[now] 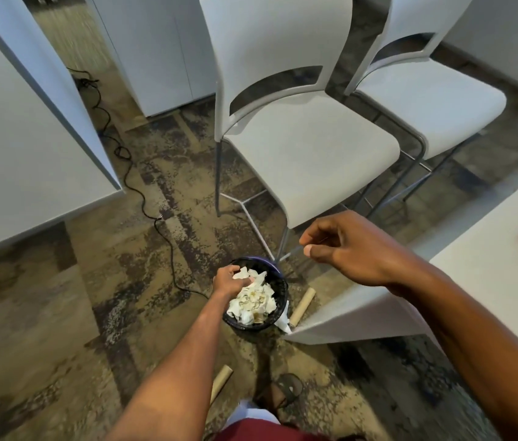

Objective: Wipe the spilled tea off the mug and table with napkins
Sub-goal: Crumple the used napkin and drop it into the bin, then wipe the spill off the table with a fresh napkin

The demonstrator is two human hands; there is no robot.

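One crumpled napkin (242,274), clamped in left fingers (230,271), over the bin (280,288); right fingers (318,232) loosely curled, empty.

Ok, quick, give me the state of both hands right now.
Left hand: fingers curled on a crumpled napkin in the bin.
Right hand: loosely curled, holding nothing.

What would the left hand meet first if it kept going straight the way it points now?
The crumpled napkins piled in the black bin. The left hand points down into them and its fingers seem curled on the topmost one, so nothing lies between; depth is hard to judge.
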